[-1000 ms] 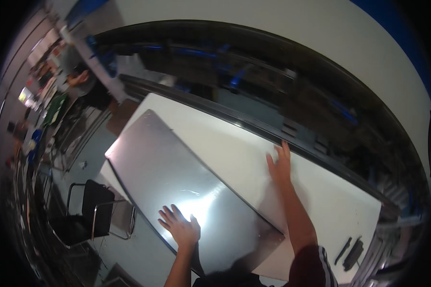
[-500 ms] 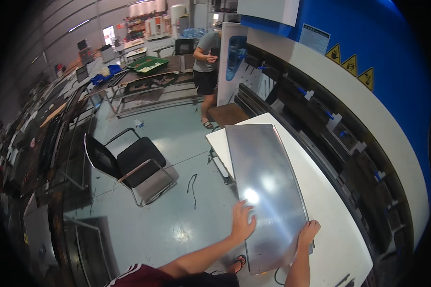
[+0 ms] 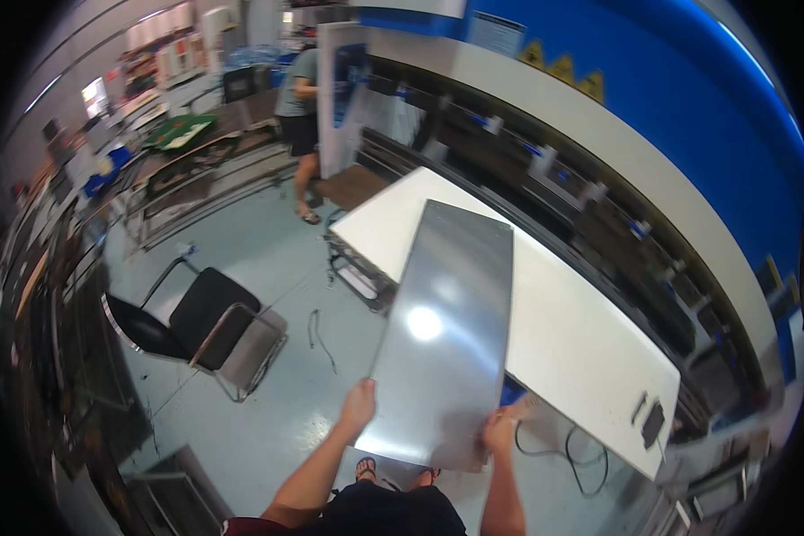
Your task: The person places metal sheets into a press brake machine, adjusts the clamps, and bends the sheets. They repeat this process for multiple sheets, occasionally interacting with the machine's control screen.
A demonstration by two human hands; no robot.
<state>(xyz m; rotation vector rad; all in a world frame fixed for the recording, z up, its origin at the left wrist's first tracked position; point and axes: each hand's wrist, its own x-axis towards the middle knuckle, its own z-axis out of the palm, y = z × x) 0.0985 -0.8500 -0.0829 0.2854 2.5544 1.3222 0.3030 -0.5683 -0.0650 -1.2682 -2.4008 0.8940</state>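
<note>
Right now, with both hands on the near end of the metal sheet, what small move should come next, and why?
Probably keep both grips and slide the metal sheet a little forward. The left hand and right hand hold its near corners, and that end hangs out past the white table over the floor, while only the far part lies on the table.

Both hands hold the near end of a long grey metal sheet (image 3: pixel 447 330): the left hand (image 3: pixel 359 404) grips its left corner, the right hand (image 3: pixel 498 431) its right corner. The sheet's far end lies over the white tabletop (image 3: pixel 581 348). A black chair (image 3: pixel 196 326) stands on the floor to the left, and another person (image 3: pixel 299 98) stands farther off.
</note>
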